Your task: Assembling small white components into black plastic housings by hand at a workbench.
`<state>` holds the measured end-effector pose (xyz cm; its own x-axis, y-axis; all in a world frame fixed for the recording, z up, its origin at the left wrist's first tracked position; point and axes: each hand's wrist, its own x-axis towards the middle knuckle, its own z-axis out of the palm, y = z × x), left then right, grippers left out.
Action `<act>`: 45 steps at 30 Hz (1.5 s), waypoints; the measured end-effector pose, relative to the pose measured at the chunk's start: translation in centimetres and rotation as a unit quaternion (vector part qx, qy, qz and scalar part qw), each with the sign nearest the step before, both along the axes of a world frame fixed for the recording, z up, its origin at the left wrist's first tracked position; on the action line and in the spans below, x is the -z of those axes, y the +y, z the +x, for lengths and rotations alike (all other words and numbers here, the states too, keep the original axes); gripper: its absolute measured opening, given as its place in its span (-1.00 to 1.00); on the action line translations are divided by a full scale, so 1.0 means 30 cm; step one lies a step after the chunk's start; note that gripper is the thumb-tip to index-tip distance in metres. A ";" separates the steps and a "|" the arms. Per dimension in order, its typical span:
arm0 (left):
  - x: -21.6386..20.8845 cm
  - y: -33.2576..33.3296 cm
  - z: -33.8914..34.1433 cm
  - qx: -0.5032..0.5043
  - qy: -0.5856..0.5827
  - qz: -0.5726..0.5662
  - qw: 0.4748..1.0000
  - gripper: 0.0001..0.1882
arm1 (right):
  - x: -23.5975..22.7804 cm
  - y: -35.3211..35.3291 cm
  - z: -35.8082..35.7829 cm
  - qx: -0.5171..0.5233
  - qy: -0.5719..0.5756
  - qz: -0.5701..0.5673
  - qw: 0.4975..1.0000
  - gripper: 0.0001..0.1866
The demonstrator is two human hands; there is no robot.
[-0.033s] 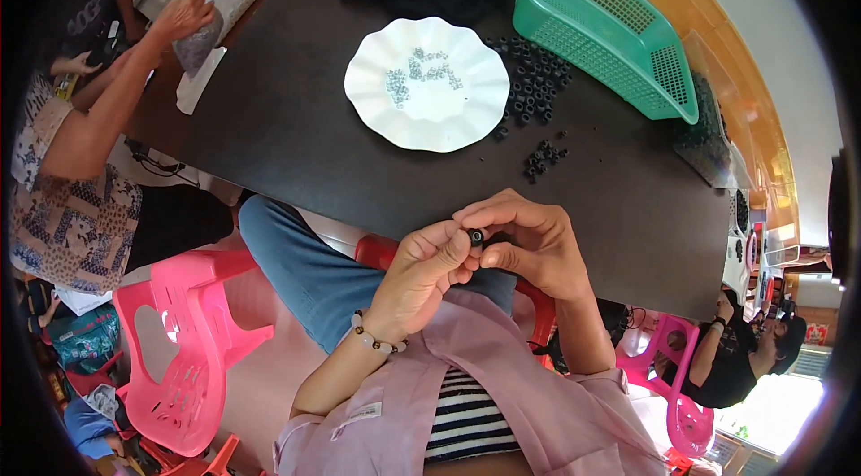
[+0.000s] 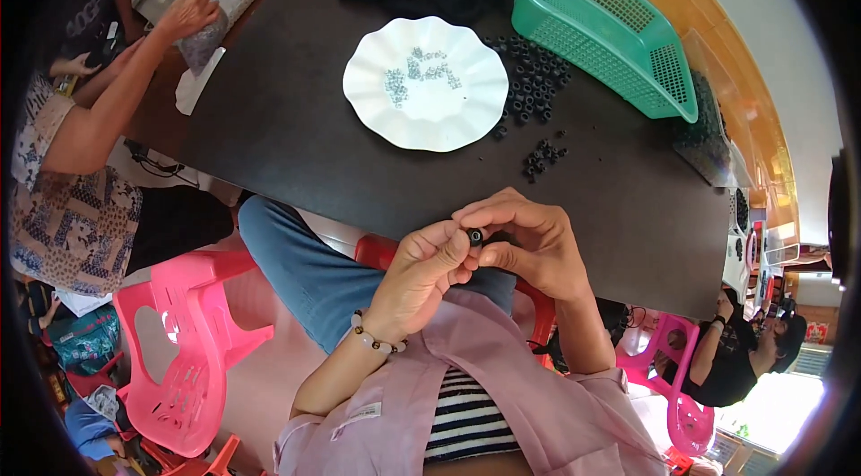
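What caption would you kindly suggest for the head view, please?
Left hand and right hand meet at a small black piece before a scalloped white plate.

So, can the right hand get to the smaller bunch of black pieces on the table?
Probably yes: the smaller bunch of black pieces lies on the table just beyond the right hand, nothing standing between. That hand seems busy, though, at the black bead in the left hand.

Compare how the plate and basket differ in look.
The plate is white; the basket is green. The plate is round with a wavy rim; the basket is long and boxy. The basket has perforated walls; the plate is solid. Both rest on the dark table.
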<state>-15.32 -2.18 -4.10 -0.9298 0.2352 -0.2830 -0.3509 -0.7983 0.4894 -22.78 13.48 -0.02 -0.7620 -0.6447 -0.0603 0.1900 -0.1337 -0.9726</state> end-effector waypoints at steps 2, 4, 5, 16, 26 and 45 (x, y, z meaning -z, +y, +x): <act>-0.008 -0.002 -0.003 0.009 -0.001 0.010 1.000 -0.75 | -0.006 -0.001 0.004 0.015 0.034 0.031 0.999 -0.72; -0.026 0.004 -0.009 0.010 -0.014 0.003 1.000 -0.74 | -0.017 -0.001 0.001 0.032 0.105 0.068 0.992 -0.73; -0.034 0.004 -0.009 0.017 -0.014 0.005 1.000 -0.74 | -0.019 -0.002 0.001 0.038 0.104 0.071 0.991 -0.73; -0.055 0.012 0.020 0.027 -0.064 0.037 0.997 -0.72 | -0.037 0.029 0.028 0.072 0.281 0.115 0.950 -0.74; -0.046 -0.003 0.002 0.012 -0.043 0.023 0.999 -0.71 | -0.010 0.270 -0.193 0.229 0.262 0.329 0.878 -0.89; -0.064 -0.017 0.019 0.031 -0.055 0.029 0.998 -0.70 | 0.028 0.219 -0.215 0.252 0.362 0.403 0.801 -0.92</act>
<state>-14.74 -2.69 -2.17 -0.8769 0.3106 -0.3668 -0.4498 -0.7992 0.3987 -29.23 20.04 -0.85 -0.9368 -0.2172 0.2741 -0.3441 0.7125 -0.6115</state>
